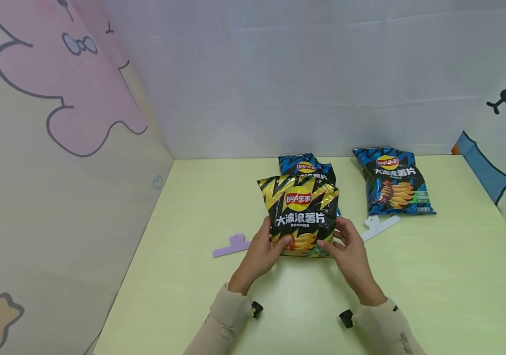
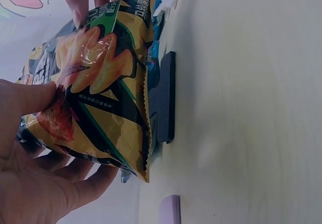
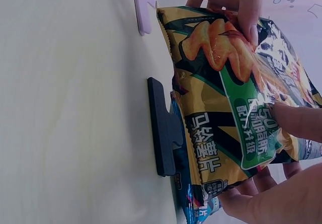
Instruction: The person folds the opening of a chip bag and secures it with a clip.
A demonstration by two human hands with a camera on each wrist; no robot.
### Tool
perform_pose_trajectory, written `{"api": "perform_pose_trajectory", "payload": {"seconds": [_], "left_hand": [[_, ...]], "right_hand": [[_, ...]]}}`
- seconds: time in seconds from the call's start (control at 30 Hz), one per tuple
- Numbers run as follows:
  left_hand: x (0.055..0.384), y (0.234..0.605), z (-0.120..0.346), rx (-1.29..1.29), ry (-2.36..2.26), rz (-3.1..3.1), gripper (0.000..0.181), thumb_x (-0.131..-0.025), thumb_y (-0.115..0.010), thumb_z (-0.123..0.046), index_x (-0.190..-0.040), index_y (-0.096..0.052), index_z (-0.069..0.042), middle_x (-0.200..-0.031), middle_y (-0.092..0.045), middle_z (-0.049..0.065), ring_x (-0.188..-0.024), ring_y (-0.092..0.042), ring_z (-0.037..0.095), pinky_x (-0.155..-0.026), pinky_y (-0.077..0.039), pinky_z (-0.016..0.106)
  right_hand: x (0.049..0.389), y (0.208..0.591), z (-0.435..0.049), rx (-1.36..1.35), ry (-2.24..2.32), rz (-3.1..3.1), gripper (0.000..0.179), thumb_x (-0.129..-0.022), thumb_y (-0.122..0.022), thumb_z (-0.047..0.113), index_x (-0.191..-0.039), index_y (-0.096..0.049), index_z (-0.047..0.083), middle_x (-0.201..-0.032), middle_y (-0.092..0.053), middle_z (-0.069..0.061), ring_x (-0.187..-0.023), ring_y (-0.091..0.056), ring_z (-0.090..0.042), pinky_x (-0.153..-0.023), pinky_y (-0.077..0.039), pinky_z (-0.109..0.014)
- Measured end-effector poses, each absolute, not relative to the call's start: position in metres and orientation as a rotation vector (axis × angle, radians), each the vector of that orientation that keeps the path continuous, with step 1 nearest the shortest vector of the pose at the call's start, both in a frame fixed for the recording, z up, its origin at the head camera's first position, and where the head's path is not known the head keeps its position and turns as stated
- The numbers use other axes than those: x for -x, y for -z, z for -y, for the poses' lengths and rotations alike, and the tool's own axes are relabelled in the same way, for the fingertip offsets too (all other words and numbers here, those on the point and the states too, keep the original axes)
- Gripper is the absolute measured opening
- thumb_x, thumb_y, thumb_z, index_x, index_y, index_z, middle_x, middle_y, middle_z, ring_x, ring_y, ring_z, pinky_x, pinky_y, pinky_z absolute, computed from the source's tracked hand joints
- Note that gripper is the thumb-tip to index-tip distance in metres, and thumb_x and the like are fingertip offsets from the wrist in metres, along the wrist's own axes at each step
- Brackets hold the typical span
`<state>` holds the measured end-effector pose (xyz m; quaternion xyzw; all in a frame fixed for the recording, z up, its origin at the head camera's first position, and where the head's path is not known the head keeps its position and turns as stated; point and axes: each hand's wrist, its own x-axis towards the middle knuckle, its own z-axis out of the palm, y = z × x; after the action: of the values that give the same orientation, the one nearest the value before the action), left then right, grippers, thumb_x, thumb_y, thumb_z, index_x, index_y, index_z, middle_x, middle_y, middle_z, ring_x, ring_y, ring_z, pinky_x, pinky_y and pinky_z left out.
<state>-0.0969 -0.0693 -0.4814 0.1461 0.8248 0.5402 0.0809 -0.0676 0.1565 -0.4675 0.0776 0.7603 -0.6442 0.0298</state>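
Observation:
A yellow-and-black bag of potato chips (image 1: 299, 217) is held up over the table between both hands, its printed front facing the head camera. My left hand (image 1: 262, 251) grips its lower left side, thumb on the front and fingers behind. The lower right side is held likewise by my right hand (image 1: 350, 254). Behind this bag a blue chip bag (image 1: 306, 165) is mostly hidden, only its top showing in the head view. A black bag clip (image 3: 162, 128) lies on the table beyond the held bag's bottom edge, seen in both wrist views.
To the left lies a purple bag clip (image 1: 231, 246), partly behind the left hand. A white bag clip (image 1: 379, 228) sits right of the right hand. Another blue chip bag (image 1: 395, 182) lies at the back right of the pale yellow table (image 1: 168, 296), before a white backdrop (image 1: 306, 74).

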Motion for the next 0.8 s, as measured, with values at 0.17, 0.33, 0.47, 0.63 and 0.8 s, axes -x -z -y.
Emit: {"api": "perform_pose_trajectory", "payload": {"seconds": [0.17, 0.33, 0.47, 0.63, 0.8], "left_hand": [[0.094, 0.484, 0.068, -0.449, -1.608, -2.453, 0.066, -0.099, -0.061, -0.04, -0.154, -0.03, -0.021, -0.149, -0.053, 0.006, -0.136, -0.052, 0.023, -0.116, -0.043, 0.048], [0.09, 0.484, 0.067, -0.435, -1.587, -2.433, 0.065, -0.099, -0.061, -0.04, -0.154, -0.03, -0.023, -0.149, -0.053, 0.006, -0.135, -0.054, 0.024, -0.113, -0.046, 0.047], [0.088, 0.487, 0.066, -0.423, -1.574, -2.423, 0.064, -0.099, -0.061, -0.041, -0.154, -0.031, -0.024, -0.147, -0.054, 0.005, -0.133, -0.056, 0.022, -0.11, -0.049, 0.045], [0.087, 0.491, 0.066, -0.412, -1.568, -2.422, 0.063, -0.1, -0.06, -0.04, -0.154, -0.031, -0.024, -0.146, -0.055, 0.005, -0.132, -0.056, 0.022, -0.11, -0.049, 0.045], [0.086, 0.492, 0.065, -0.416, -1.564, -2.426, 0.065, -0.1, -0.061, -0.039, -0.155, -0.03, -0.024, -0.148, -0.054, 0.005, -0.135, -0.054, 0.024, -0.113, -0.046, 0.047]], "right_hand": [[0.064, 0.471, -0.159, -0.275, 1.98, -2.347, 0.06, -0.093, -0.071, 0.007, -0.144, -0.041, 0.009, -0.147, -0.051, -0.01, -0.115, -0.052, -0.004, -0.09, -0.048, -0.01], [0.058, 0.476, -0.161, -0.301, 1.998, -2.316, 0.06, -0.093, -0.071, 0.008, -0.145, -0.04, 0.009, -0.147, -0.05, -0.009, -0.113, -0.053, -0.001, -0.09, -0.048, -0.009], [0.054, 0.479, -0.162, -0.307, 2.012, -2.299, 0.06, -0.093, -0.071, 0.007, -0.144, -0.04, 0.008, -0.145, -0.05, -0.009, -0.11, -0.054, 0.002, -0.09, -0.048, -0.009], [0.053, 0.482, -0.162, -0.306, 2.004, -2.3, 0.06, -0.093, -0.071, 0.008, -0.144, -0.04, 0.008, -0.145, -0.051, -0.01, -0.11, -0.054, 0.001, -0.089, -0.048, -0.009], [0.052, 0.486, -0.163, -0.305, 2.017, -2.31, 0.059, -0.092, -0.073, 0.008, -0.142, -0.043, 0.008, -0.136, -0.056, 0.002, -0.109, -0.056, 0.002, -0.089, -0.05, -0.011]]}}
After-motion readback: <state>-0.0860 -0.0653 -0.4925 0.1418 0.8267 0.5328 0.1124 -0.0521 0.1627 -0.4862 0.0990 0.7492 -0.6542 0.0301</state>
